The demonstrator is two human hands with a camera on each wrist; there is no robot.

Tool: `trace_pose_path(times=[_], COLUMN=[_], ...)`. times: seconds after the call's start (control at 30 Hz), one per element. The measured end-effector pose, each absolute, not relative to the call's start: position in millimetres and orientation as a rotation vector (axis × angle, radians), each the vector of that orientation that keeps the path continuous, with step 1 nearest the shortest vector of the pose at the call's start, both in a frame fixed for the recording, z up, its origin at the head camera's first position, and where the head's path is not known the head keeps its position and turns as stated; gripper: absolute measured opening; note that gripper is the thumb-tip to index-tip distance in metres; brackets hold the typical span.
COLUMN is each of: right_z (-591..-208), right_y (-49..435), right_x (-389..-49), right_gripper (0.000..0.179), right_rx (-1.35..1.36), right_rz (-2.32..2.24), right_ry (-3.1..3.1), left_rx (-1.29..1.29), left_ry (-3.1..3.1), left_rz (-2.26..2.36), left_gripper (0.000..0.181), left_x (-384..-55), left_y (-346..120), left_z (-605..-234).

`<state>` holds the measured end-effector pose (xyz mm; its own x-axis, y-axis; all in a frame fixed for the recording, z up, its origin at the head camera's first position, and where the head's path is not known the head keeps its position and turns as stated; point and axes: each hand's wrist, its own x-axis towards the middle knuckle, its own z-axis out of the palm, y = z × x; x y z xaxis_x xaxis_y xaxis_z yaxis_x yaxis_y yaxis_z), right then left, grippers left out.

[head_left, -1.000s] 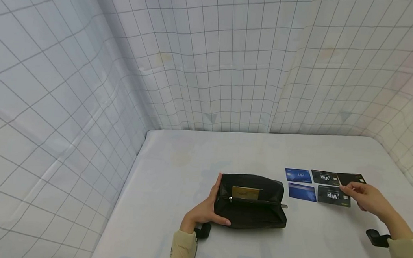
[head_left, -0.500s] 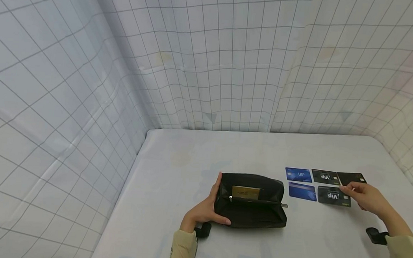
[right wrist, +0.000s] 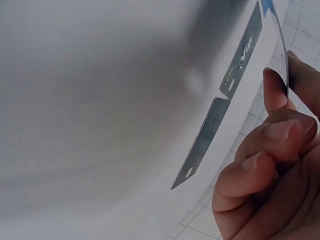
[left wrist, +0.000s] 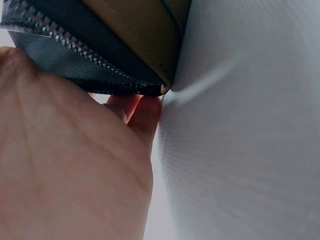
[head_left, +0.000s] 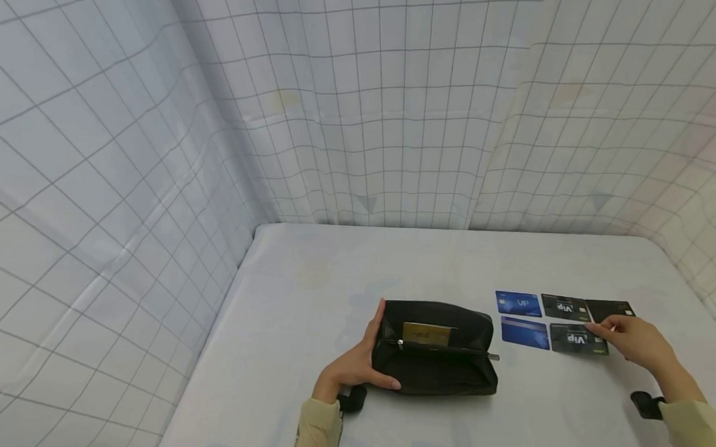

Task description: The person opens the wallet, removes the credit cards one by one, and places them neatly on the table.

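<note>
My left hand [head_left: 358, 367] grips the left end of an open black zip wallet [head_left: 434, 378], thumb along its front and a finger at the back corner. A gold card [head_left: 426, 334] stands inside the wallet. The left wrist view shows the zip teeth and a brown panel of the wallet [left wrist: 135, 30], with fingertips at its lower corner. Over on the right, my right hand [head_left: 636, 342] pinches a dark VIP card [head_left: 575, 339] by its right side between thumb and finger. In the right wrist view this card [right wrist: 283, 45] is seen edge-on, slightly bowed and raised above the table.
Behind the held card lie a blue VIP card [head_left: 518, 304], a dark VIP card [head_left: 564, 307] and a plain dark card [head_left: 608, 308] in a row. A blue striped card [head_left: 524, 333] lies left of it. The white table [head_left: 305, 282] meets gridded cloth walls [head_left: 371, 115].
My right hand has shifted slightly left along with the dark VIP card, whose outline now looks shallower. The left hand and wallet stay in place.
</note>
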<state>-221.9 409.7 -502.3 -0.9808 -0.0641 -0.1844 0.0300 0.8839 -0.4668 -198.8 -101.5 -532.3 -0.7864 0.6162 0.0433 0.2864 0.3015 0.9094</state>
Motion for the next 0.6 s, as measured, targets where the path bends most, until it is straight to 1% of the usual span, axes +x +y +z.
trace_pose_path(times=[0.13,0.37,0.6], right_z=[-500,-499,-502], right_y=[408,406,406], right_x=[-223,-225,-226], right_gripper=[0.050,0.056,0.062], right_rx=[-0.025,-0.004,0.023], right_rz=[-0.657,-0.597,-0.589], right_ry=[2.876,2.869,2.862], left_rx=[0.829,0.823,0.831], left_ry=[2.236,2.277,2.250], left_rz=[1.503,1.477,1.507], left_gripper=[0.131,0.132,0.133], left_x=[-195,-202,-204], left_y=[-101,-103,-103], left_z=[-523,-543,-548])
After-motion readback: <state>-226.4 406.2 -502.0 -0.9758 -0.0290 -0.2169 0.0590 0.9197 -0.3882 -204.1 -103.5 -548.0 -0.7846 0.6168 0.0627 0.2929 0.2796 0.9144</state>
